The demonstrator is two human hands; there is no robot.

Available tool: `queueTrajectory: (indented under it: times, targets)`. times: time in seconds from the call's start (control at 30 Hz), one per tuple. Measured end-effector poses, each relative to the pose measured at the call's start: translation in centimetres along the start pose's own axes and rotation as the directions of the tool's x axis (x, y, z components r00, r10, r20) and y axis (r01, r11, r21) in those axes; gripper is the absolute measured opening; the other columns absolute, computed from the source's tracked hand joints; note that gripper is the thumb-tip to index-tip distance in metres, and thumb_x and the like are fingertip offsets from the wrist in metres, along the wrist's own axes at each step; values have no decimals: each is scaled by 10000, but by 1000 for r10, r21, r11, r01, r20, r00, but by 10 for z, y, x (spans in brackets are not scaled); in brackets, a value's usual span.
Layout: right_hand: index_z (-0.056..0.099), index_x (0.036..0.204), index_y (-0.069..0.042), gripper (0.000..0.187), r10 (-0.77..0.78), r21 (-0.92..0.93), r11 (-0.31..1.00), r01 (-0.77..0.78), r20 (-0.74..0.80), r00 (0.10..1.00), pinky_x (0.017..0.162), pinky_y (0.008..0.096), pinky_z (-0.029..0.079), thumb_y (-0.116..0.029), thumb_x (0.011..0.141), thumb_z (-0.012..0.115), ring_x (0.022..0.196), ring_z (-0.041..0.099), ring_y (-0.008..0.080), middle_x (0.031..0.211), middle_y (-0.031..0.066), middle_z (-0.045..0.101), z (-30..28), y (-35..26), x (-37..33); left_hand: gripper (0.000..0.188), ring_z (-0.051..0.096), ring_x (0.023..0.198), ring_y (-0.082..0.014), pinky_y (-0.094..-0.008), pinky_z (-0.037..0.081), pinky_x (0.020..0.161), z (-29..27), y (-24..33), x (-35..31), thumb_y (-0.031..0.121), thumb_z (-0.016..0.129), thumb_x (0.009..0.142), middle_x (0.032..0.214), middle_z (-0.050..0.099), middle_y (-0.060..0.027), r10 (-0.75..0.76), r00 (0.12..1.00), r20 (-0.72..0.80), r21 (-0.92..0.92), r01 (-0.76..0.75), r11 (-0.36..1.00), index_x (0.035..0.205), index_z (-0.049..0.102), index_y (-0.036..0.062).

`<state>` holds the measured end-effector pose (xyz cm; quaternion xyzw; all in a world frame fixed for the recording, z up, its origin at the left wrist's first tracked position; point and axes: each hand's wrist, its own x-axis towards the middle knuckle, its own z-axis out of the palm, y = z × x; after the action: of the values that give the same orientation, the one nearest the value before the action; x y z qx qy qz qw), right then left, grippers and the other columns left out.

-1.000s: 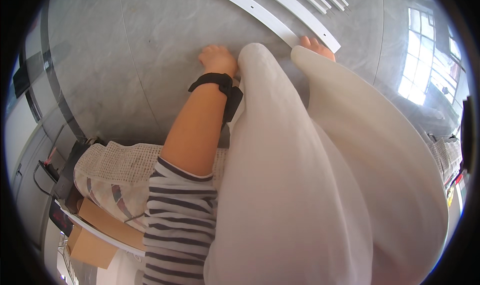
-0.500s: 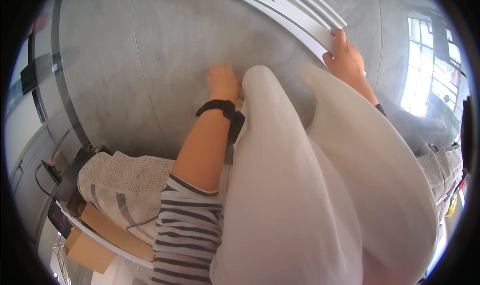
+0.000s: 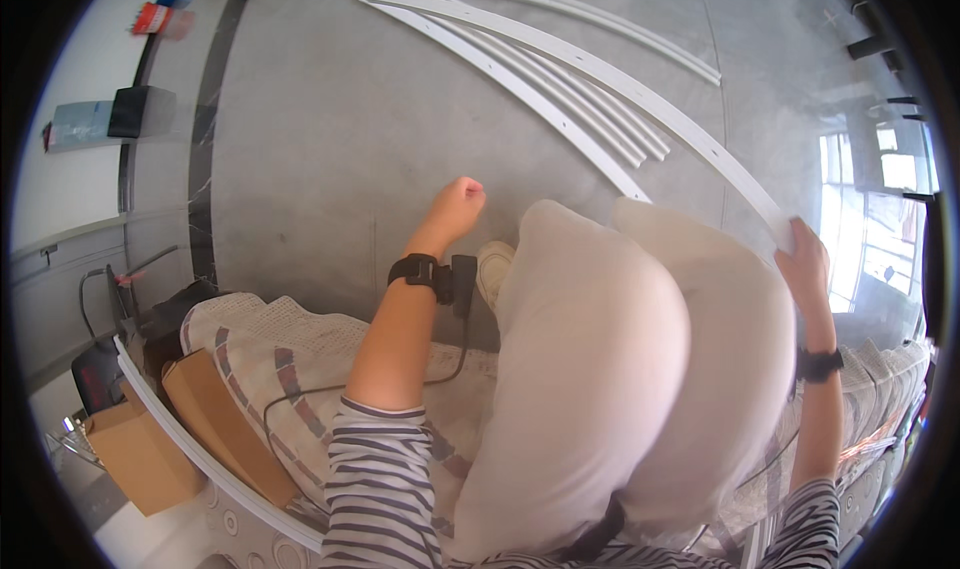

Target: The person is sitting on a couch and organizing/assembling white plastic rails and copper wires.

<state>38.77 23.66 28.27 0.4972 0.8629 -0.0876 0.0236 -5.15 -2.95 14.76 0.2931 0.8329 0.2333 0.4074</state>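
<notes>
My right hand [image 3: 808,259] is closed on the near end of a long white slotted strip [image 3: 715,151], which is raised at that end and slants away to the far left. Beneath it on the grey floor lie a second flat white strip [image 3: 565,124] and several thin white rods [image 3: 610,134]. Farther off, more slim white rods [image 3: 640,35] fan out from the same far end. My left hand [image 3: 457,209] hovers before my left knee, its fingers curled in and nothing visible in them. A black band with a small box and cable sits on that wrist.
I sit on a sofa with a woven cover [image 3: 310,359]. Left of me are cardboard boxes [image 3: 145,459] and a long pale rail [image 3: 190,434]. A black box [image 3: 140,112] stands at the far left. Bright window reflections show at right. My shoe [image 3: 493,274] is on the floor.
My right hand has drawn the strip's end nearer and to the right, apart from the other pieces. My left hand has lifted and curled. The view has shifted, showing more of the strips.
</notes>
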Motion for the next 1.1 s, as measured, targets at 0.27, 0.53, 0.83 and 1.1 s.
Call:
queueTrajectory:
  times: [0.27,0.53,0.83,1.1]
  targets:
    - [567,1030,-2,388,61,47,997,-54,-158,986,685,435,443,-31,643,590,789,575,396,830,198,588,-131,53,-111,369,564,1073,-197,-331,444,910,-112,70,-110,308,535,944,1170,589,-107,188,939,-287,-213,-254,944,1189,541,32]
    - [507,799,-2,222,-23,115,992,59,-293,956,610,434,405,24,589,574,708,523,416,741,177,541,-187,67,-252,461,376,1277,-303,-436,305,1059,-152,88,-251,238,496,950,1349,423,-180,257,113,-960,190,-416,890,1327,388,-4]
    - [551,800,-29,256,-275,35,958,284,-161,948,743,441,399,13,555,612,847,522,374,800,137,538,-182,83,-286,338,495,1176,-255,-375,441,947,-134,152,-317,36,541,873,1308,458,-116,553,505,-663,6,-735,678,1207,491,42]
    - [531,1027,-34,429,-233,-43,972,230,-252,939,989,476,347,43,615,622,1050,491,347,1032,145,527,-188,50,-273,293,572,1076,-165,-296,436,935,-42,251,-314,78,511,935,1217,550,-81,721,634,-281,-409,-759,508,1221,493,22]
